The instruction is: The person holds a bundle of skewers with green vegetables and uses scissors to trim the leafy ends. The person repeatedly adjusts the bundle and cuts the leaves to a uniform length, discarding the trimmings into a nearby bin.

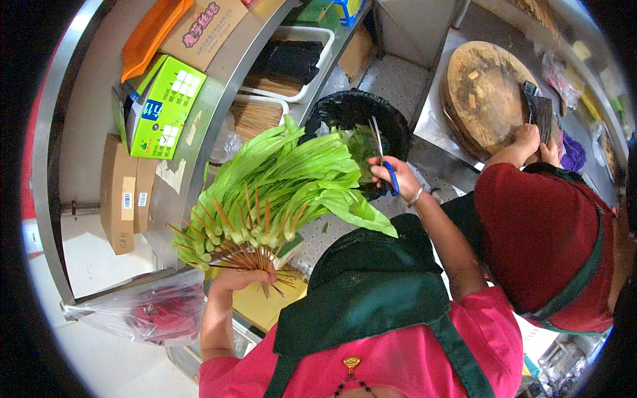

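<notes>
A bundle of thin wooden skewers (259,266) is gripped in my left hand (244,278), low at the left centre. Green leafy vegetables (283,179), threaded by their stem ends on the skewers, fan out above that hand. My right hand (398,180) holds scissors with blue handles (390,179), blades pointing up and slightly parted. The scissors are to the right of the leaf tips, over the edge of a bin lined with a black bag (358,107), which has green leaf scraps (363,147) inside.
White tubs of wooden sticks (256,117) stand on the shelf beside a steel counter (234,47) with a green box (166,107) and cardboard boxes (118,199). A co-worker in dark red (542,239) stands close at right, hands on a cleaver by a round wooden chopping block (485,94).
</notes>
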Available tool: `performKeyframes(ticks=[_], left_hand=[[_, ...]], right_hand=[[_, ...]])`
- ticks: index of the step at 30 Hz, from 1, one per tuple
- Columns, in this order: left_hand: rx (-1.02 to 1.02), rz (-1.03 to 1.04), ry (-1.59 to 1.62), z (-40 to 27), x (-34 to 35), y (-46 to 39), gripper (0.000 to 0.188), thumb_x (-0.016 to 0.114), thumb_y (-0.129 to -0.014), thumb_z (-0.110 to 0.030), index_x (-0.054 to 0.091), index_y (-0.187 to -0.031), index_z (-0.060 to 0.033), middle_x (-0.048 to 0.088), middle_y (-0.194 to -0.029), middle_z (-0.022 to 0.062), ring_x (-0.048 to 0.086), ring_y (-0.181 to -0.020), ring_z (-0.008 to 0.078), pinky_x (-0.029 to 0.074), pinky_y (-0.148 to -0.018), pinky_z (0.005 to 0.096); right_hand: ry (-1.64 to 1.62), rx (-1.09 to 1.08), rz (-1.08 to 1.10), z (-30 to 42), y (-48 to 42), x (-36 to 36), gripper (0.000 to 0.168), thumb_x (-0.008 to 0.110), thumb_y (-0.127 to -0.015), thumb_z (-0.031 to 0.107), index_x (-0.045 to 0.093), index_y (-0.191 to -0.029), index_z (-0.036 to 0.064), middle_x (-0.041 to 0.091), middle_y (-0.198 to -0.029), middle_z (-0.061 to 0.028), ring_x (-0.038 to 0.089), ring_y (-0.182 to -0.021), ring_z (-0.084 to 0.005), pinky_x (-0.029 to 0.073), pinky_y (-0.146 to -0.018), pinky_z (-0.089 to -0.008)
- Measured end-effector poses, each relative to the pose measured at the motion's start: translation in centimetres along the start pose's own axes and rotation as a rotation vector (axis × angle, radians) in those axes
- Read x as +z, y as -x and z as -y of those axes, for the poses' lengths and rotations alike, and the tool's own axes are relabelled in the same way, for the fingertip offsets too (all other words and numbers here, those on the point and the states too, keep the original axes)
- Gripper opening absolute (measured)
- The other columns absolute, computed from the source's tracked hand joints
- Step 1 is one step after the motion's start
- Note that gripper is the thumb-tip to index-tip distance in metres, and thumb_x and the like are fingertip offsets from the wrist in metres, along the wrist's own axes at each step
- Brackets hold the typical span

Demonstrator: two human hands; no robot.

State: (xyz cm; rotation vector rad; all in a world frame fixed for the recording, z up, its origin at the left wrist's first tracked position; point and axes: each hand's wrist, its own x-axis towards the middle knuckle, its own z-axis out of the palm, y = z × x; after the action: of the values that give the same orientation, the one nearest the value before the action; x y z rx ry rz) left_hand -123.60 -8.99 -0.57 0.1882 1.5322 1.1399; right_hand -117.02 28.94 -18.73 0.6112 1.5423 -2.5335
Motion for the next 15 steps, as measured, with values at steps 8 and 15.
performKeyframes(ticks=[8, 15], left_hand=[[0.162, 0.052, 0.219, 1.7, -2.3, -0.1, 0.02, 0.071, -0.071, -0.012, 0.059, -0.081, 0.0005, 0.061, -0.073, 0.0118, 0.06, -0.07, 0.0216, 0.048, -0.065, 0.0331], [0.289, 0.031, 0.185, 0.7, -2.5, -0.6, 0.026, 0.074, -0.069, -0.021, 0.058, -0.075, -0.0017, 0.061, -0.068, 0.0118, 0.058, -0.065, 0.0229, 0.047, -0.061, 0.0348]], right_hand=[[0.063, -0.013, 0.256, -7.9, 4.1, -1.1, 0.061, 0.061, -0.083, 0.036, 0.037, -0.129, 0.004, 0.05, -0.114, -0.009, 0.048, -0.104, -0.0162, 0.038, -0.09, -0.0294], [0.19, -0.148, 0.52, -1.0, 4.7, 4.9, 0.063, 0.06, -0.082, 0.029, 0.032, -0.133, 0.003, 0.044, -0.126, -0.0087, 0.038, -0.118, -0.0187, 0.027, -0.101, -0.0322]])
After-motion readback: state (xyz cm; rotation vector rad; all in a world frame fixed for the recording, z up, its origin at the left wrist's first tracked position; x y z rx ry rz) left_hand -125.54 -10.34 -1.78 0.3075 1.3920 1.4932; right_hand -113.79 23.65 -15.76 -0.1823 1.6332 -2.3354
